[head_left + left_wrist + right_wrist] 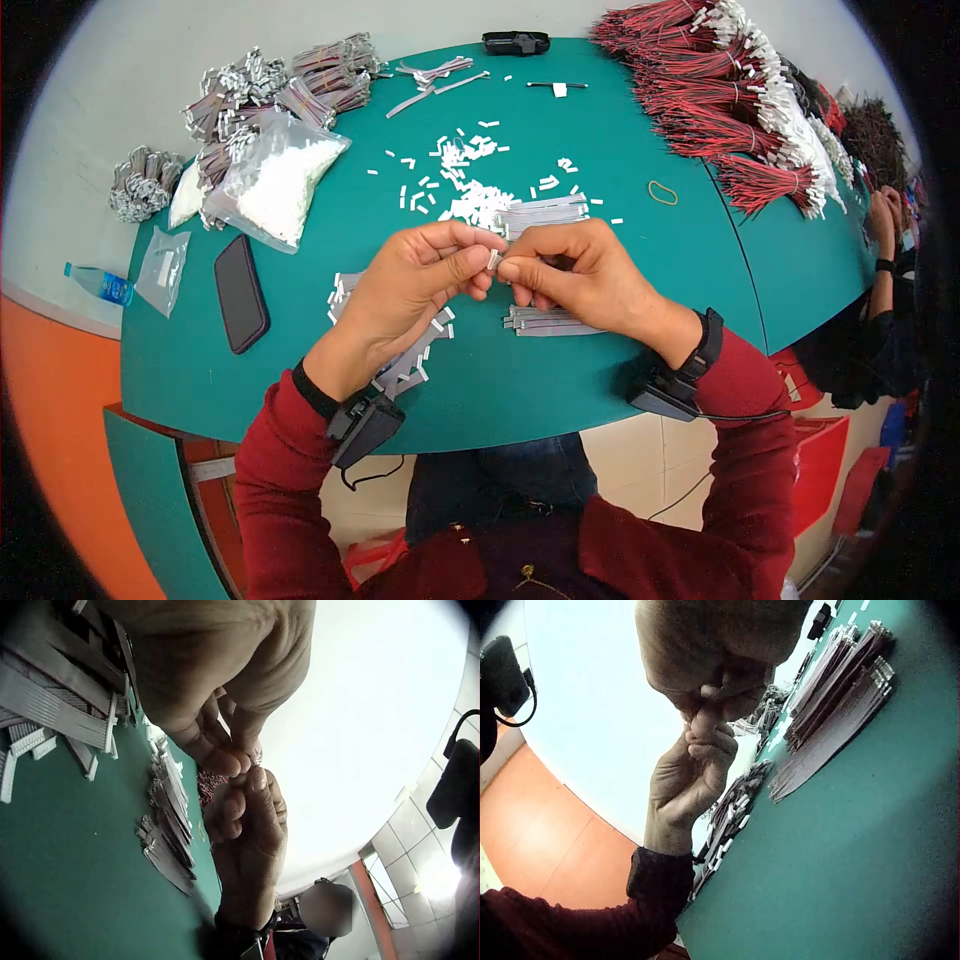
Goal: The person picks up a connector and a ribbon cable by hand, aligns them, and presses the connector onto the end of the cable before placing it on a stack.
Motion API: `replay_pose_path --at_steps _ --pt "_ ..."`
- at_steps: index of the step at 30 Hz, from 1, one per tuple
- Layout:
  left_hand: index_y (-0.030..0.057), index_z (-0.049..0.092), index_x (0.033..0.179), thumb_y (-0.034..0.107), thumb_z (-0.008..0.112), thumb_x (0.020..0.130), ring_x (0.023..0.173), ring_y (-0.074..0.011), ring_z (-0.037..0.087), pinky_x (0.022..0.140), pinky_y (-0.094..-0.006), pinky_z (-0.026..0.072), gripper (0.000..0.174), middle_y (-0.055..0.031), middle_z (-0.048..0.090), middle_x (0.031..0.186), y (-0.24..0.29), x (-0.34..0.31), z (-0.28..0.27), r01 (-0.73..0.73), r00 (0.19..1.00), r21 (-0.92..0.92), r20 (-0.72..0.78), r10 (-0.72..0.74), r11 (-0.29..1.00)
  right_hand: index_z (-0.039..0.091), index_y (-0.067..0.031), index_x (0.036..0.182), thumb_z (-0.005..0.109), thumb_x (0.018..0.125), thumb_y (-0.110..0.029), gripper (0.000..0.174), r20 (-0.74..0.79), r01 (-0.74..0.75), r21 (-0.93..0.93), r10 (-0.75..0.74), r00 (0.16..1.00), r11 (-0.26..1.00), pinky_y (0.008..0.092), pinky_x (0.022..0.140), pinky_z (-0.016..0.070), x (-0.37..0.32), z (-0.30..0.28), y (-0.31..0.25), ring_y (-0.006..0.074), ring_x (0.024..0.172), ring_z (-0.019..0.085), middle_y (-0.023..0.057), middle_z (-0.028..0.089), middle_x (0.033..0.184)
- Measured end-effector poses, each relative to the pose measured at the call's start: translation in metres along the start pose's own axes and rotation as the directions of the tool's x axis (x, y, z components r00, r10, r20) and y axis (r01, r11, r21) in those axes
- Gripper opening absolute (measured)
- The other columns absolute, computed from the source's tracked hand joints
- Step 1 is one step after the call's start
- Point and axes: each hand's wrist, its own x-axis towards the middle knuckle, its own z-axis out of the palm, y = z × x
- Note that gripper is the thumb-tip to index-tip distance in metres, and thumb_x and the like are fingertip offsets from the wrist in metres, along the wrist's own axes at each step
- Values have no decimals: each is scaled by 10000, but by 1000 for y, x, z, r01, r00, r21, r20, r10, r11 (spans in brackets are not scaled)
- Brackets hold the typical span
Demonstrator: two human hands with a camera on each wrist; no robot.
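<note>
My left hand (415, 280) pinches a small white connector (494, 259) between thumb and forefinger, above the middle of the table. Thumb and curled forefinger of my right hand (590, 275) meet at the connector's right side and pinch it there; the fingers hide most of it. In both wrist views the fingertips of the two hands touch. Below the right hand lie neat stacks of grey ribbon cables (550, 322). Under the left forearm is a looser pile of ribbon cables (405, 365) with white connector ends.
Loose white connectors (480, 205) are scattered beyond the hands. A clear bag of white pieces (285, 180), cable bundles (240, 90) and a phone (242, 295) are at left. Red-and-black wire bundles (700, 100) cover the back right. Another person's hand (884, 215) shows at far right.
</note>
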Motion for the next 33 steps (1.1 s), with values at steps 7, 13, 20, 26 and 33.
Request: replay_pose_path --at_steps 7,13,20,26,33 --pt "-18 592 1015 107 597 864 711 -94 542 663 -216 457 197 -46 610 851 -1 0 -2 6 1000 15 6 -6 1000 652 -19 848 586 884 -148 149 -2 -3 -15 3 1000 1000 173 485 376 0 0 1 22 553 478 -12 574 636" --pt "-12 597 1003 109 596 865 711 -94 541 660 -214 454 184 -45 609 852 0 0 -1 -7 1000 31 17 6 1000 620 -37 745 585 875 -166 186 -2 -33 23 33 999 999 181 458 366 1 -1 0 21 514 468 -19 575 612" --pt "-16 615 1001 106 603 861 713 -94 537 669 -217 454 186 -41 611 850 0 -1 0 -20 1000 26 15 20 999 622 -37 742 587 875 -171 192 7 -78 60 77 997 995 179 453 364 1 0 -4 19 506 464 -17 577 605" --pt "-22 636 984 105 609 856 705 -86 537 659 -212 451 183 -46 629 847 -2 0 2 -94 995 160 -15 97 983 652 -30 796 597 880 -182 182 23 -95 64 94 995 993 168 439 349 2 -2 -1 14 494 459 -18 576 607" --pt "-22 642 978 91 611 854 710 -75 549 639 -203 451 170 -52 641 850 0 -1 7 -153 981 360 -56 185 920 647 -26 802 596 881 -173 174 25 -92 63 90 996 994 170 433 336 1 -2 1 14 484 446 -15 569 598"
